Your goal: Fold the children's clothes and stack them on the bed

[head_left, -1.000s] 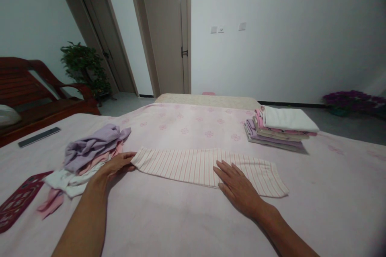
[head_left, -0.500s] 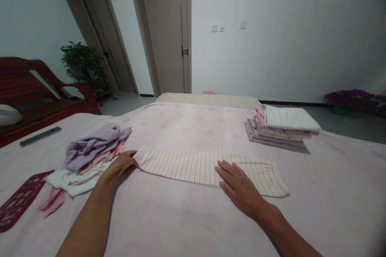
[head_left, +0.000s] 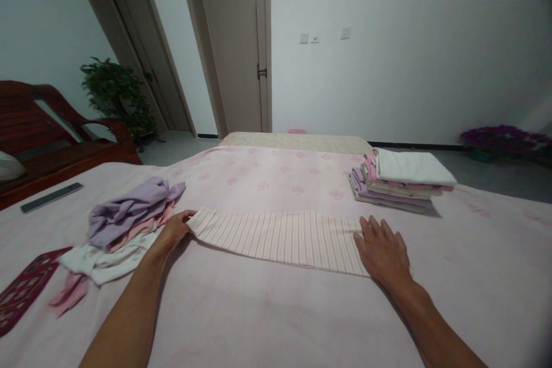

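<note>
Striped pants [head_left: 280, 238], cream with pink lines and doubled lengthwise, lie flat across the pink flowered cloth [head_left: 267, 322]. My left hand [head_left: 176, 230] pinches their narrow left end at the cuffs. Over the waistband end on the right, my right hand [head_left: 383, 250] rests palm down with its fingers stretched out, hiding most of that end. Just left of my left hand is a loose heap of clothes: a lavender garment [head_left: 129, 210] on top, with a white printed garment [head_left: 103, 259] and pink fabric [head_left: 71, 293] beneath.
A stack of folded clothes [head_left: 401, 181], white on top, stands at the right. A grey phone-like slab [head_left: 52, 198] and a dark red patterned item [head_left: 30, 287] lie at the left. Beyond are a wooden bench [head_left: 56, 132], a potted plant [head_left: 116, 92] and purple flowers [head_left: 502, 141].
My right hand has slid right along the striped pants, from their middle to the waistband end. My left hand keeps its hold on the cuff end. The view has shifted slightly.
</note>
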Tool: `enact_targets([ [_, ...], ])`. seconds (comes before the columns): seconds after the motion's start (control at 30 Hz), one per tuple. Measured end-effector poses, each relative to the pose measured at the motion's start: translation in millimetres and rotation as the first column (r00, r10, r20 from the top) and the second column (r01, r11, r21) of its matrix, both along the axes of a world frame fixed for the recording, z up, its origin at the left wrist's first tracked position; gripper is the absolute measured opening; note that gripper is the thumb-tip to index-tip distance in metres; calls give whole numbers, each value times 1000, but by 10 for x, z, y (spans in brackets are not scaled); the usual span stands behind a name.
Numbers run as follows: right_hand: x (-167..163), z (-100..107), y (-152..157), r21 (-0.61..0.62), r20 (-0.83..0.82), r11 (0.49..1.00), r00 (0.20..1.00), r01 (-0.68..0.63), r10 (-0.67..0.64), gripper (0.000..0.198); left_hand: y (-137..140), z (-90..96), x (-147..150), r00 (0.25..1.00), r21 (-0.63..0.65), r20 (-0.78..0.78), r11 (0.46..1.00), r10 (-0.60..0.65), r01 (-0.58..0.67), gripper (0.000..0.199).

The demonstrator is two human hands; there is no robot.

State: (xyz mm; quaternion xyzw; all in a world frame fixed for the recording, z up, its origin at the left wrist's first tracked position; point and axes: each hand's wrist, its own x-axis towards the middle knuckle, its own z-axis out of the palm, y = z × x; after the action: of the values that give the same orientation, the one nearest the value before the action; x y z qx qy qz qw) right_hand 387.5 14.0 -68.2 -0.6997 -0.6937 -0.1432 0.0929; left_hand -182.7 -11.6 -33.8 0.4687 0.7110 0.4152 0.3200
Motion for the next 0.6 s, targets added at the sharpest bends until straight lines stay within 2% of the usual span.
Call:
enact_targets([
  [0.07, 15, -28, 9, -6, -3, 1000, 1000, -10, 10, 58, 16, -97, -94, 999, 40, 9, 999, 34, -34, 51],
  [0.23, 29, -15, 13, -28, -12, 999, 1000, -23, 23, 58, 6, -200, -238, 954, 43, -276, 993, 120, -112, 51],
  [0.3, 20, 3, 4, -30, -9, 999, 1000, -21, 21, 59, 1, -205, -250, 936, 27, -330, 993, 120, -117, 49],
  [0.47, -9, 25, -14, -23, -16, 1000, 1000, -9, 9, 57, 9, -246, -284, 935, -10, -351, 998, 54, -61, 46],
  [0.6, -2, 9, -5, -3, -7, 1000, 1000, -12, 12, 55, 13, -252, -289, 965, -14, -263, 999, 25, -30, 46],
])
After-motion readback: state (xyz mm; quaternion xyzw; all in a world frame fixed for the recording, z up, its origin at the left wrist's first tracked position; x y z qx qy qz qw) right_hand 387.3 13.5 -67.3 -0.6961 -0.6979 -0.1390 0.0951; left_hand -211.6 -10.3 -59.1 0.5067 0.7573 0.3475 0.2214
